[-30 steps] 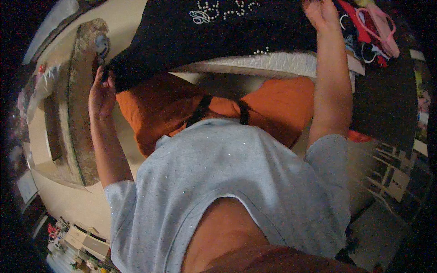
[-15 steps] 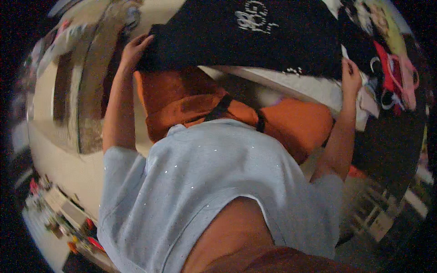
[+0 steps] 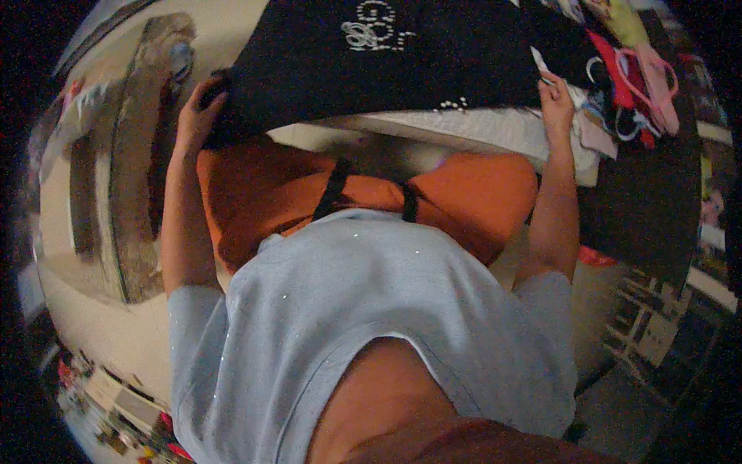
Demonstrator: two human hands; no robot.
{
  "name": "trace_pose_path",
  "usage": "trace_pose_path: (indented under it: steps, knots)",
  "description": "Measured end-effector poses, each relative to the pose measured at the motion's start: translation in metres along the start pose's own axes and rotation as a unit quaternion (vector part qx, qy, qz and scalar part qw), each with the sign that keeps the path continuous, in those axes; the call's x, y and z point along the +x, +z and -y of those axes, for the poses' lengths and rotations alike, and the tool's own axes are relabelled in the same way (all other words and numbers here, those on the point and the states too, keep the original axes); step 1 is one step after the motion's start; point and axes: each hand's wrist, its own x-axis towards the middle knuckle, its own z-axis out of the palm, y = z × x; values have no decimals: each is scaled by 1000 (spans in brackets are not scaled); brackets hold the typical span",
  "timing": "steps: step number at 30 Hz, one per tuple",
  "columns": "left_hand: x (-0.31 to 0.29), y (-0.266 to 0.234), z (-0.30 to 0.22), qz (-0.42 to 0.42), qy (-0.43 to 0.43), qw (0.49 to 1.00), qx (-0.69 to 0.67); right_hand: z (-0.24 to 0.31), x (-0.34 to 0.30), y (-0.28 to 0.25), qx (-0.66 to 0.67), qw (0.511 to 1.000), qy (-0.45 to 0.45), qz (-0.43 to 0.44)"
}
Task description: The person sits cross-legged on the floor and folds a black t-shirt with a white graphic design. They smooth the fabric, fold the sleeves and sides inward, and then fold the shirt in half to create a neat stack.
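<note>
A black garment (image 3: 309,73) with a white, bead-like design is spread out in front of me, its upper part cut off by the picture's edge. My left hand (image 3: 202,116) is closed round its left edge, where the dark cloth bunches. On the other side my right hand (image 3: 556,108) pinches the garment's right edge, fingertips pressed together. A small white strip (image 3: 539,60) sticks up beside those fingers; I cannot tell if it is a label. The near edge of the garment hangs over my orange trousers (image 3: 471,197).
Beyond my knees lies a pale quilted surface (image 3: 487,135). Right of it are a pink strap-like item (image 3: 657,89), a red cloth (image 3: 618,81) and other clothes on a dark surface (image 3: 634,209). A brownish mat or panel (image 3: 131,193) runs along the left. Small mixed items sit at the lower left.
The view has shifted, so garment and hands sit further left in the picture. My left hand appears lower, my right slightly higher. Both keep hold of the garment.
</note>
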Motion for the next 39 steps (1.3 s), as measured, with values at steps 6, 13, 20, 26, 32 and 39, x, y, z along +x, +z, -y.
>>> trace_pose_path:
  steps: [6, 13, 20, 26, 32, 39]
  knots:
    - [1, -1, -10, -48, -250, 947, -195, -8, 5, -3, 51, 998, -21, -43]
    - [-18, 1, 19, -12, -286, 928, -240, -45, -14, -33, -14, 998, 15, -68]
    - [-35, 5, 54, 6, -227, 958, -173, -60, -28, -39, -6, 998, 40, -46]
    - [-35, 11, 13, 54, -340, 927, -151, -83, -23, -38, 108, 993, 55, 3]
    - [-44, 10, -17, -112, -235, 901, -347, -66, -14, -31, 180, 980, 79, -24]
    - [-74, 8, -66, -64, -286, 842, -454, -52, -18, -24, 160, 981, 103, -22]
